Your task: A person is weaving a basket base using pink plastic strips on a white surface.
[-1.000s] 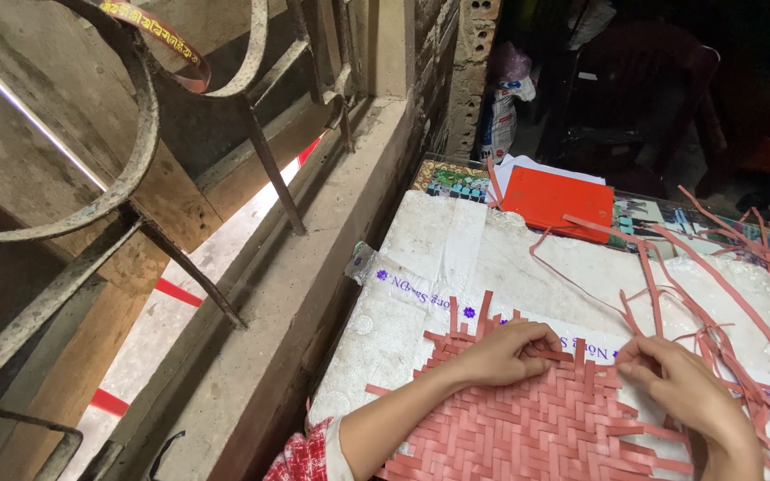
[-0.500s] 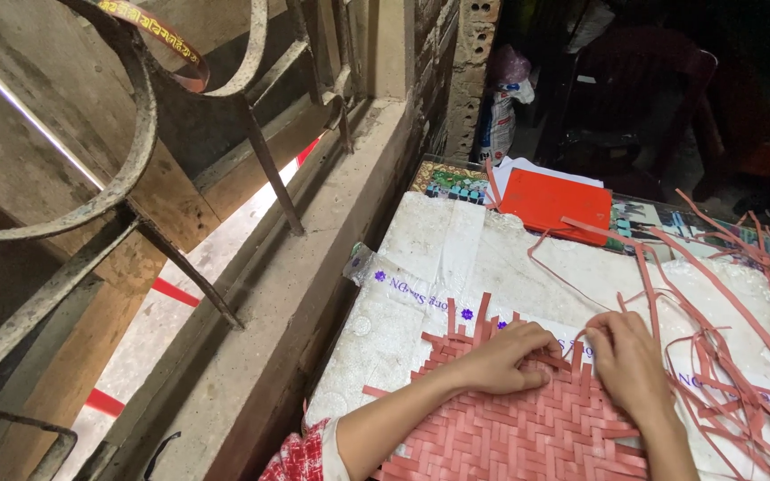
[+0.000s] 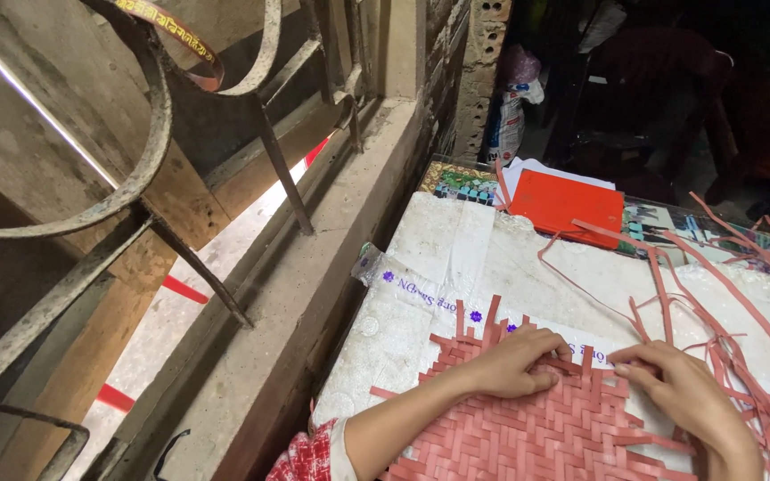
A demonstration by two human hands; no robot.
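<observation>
At the bottom of the frame the left hand (image 3: 517, 361) presses flat on a red woven mat (image 3: 528, 432), and the right hand (image 3: 683, 387) pinches strips at the mat's upper edge. Loose red strips (image 3: 741, 267) trail right across the white worktop (image 3: 456, 258). A red folder (image 3: 568, 205) lies above; a rusty metal grille (image 3: 135, 169) fills the upper left.

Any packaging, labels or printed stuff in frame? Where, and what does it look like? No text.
White plastic sheet: flat under the woven mat, purple print.
Orange-red folder: rectangular, flat at the far table edge, on white papers.
White sack: bulging, on the floor beyond the table by the brick pillar, dark print.
Yellow-orange strip: curved, looped on the metal grille at top, dark print.
</observation>
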